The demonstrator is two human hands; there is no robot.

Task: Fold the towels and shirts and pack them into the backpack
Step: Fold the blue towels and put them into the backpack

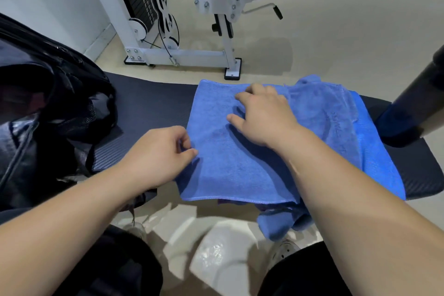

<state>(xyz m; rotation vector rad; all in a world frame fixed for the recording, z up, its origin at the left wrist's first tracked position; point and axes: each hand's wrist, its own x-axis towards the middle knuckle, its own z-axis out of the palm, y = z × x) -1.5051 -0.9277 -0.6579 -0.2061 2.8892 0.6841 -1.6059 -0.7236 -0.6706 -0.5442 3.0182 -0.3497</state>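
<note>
A blue towel (pixel 230 166) lies folded flat on the dark padded bench (pixel 153 108), on top of more blue cloth (pixel 336 113) heaped to its right. My left hand (pixel 158 156) pinches the towel's left edge between thumb and fingers. My right hand (pixel 262 115) rests on the towel's upper middle, fingers spread and pressing down. The black backpack (pixel 48 108) stands at the bench's left end, its mouth facing the towel. A fold of blue cloth (pixel 281 223) hangs over the bench's near edge.
A white weight machine (pixel 182 53) with a black seat stands on the floor behind the bench. A dark cylindrical post (pixel 413 103) rises at the right end. My knees and shoes show below the near edge.
</note>
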